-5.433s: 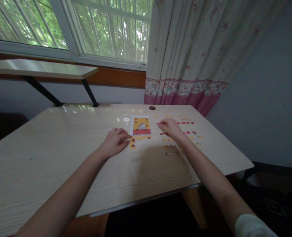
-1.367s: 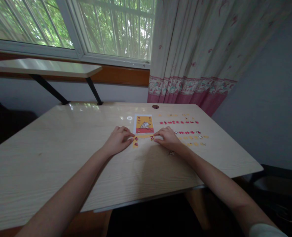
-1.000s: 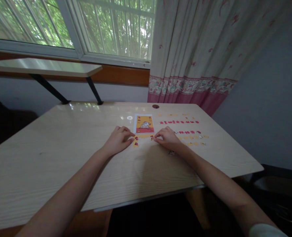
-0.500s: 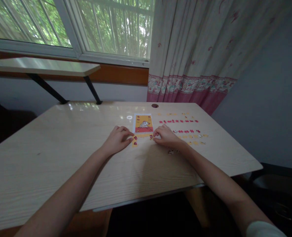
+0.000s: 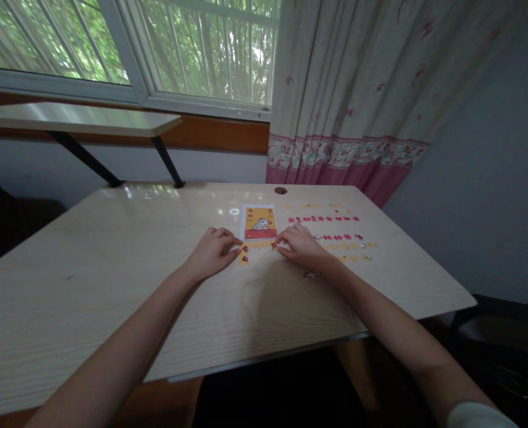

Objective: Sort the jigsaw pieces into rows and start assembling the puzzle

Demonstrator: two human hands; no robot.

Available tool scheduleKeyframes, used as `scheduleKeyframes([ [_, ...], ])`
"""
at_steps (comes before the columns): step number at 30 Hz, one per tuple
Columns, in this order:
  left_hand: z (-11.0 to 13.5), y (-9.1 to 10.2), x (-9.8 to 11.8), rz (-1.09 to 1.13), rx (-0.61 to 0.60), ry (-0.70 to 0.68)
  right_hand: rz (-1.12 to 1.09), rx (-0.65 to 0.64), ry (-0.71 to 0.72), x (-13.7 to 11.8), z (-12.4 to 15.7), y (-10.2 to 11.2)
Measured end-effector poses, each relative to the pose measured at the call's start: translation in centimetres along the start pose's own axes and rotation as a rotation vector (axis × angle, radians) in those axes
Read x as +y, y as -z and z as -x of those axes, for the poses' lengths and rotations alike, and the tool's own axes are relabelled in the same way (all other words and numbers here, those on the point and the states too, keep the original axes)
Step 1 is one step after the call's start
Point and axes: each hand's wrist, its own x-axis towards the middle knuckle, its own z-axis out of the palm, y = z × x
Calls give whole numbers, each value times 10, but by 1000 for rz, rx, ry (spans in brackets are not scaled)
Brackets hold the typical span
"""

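Observation:
A partly assembled jigsaw strip (image 5: 258,244) in yellow with dark red marks lies on the desk, with a short column of puzzle pieces (image 5: 244,260) running down its left side. My left hand (image 5: 213,252) rests at the left edge, thumb and forefinger apart, fingertips against or just beside the pieces. At the strip's right end, my right hand (image 5: 300,244) has its thumb and forefinger on a yellow and dark red puzzle piece (image 5: 273,246). Just behind the strip lies a reference picture (image 5: 259,222) of a white cartoon animal on yellow and red.
Rows of loose red pieces (image 5: 324,219) and yellow pieces (image 5: 355,258) spread over the right of the desk (image 5: 192,333). A few white and dark pieces (image 5: 311,274) lie by my right forearm. A raised shelf (image 5: 112,122) stands back left; a curtain (image 5: 335,119) hangs behind.
Both hands stay almost where they were. My right fingertips and the piece at the strip's right end have shifted very slightly; the other pieces look the same.

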Motion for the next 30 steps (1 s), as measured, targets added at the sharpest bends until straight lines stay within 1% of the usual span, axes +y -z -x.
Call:
scheduleKeyframes([
  [7,0,1,1,12,8,11,-38,-62,52,3,0,2],
  [13,-1,-1,0,-13,-19,-3,-21,-45,52,3,0,-1],
  [22,0,0,0,8,-2,5,-7,-45,34,2,0,-2],
  [30,0,-1,0,31,6,9,57,-70,96,-6,3,4],
])
